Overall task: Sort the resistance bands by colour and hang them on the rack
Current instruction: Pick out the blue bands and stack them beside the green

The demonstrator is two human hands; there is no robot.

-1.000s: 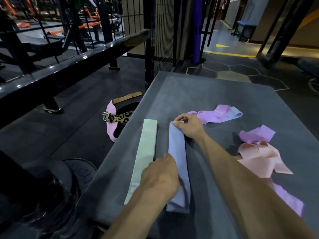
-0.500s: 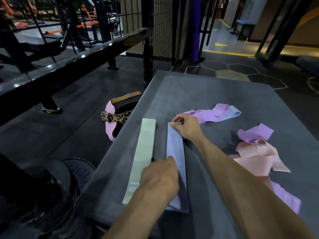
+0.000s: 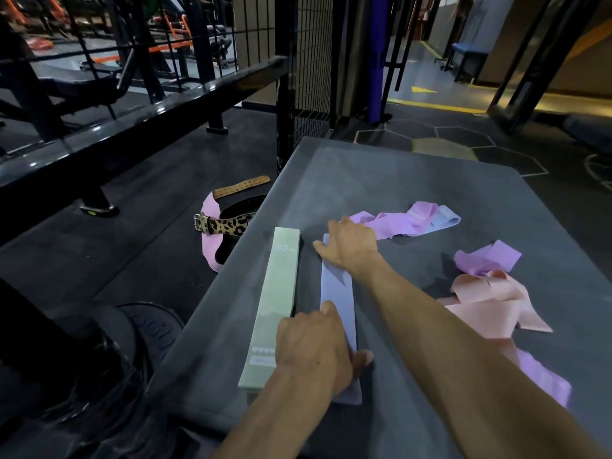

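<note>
**Head view: blue band pinned flat at both ends**

Head cam: blue band (image 3: 337, 293) lies flat on grey mat (image 3: 414, 180), long axis running near-to-far, parallel to and just beside green band (image 3: 275, 309). Right hand (image 3: 351, 246) presses far end w/ fingers spread flat, nothing gripped. Left hand (image 3: 314, 352) rests on near end, fingers curled down; whether it pinches the band: cannot tell. Unsorted purple band (image 3: 390, 220) lies just beyond right hand, so right hand is nearer for next pickup. No rack identified.
</note>
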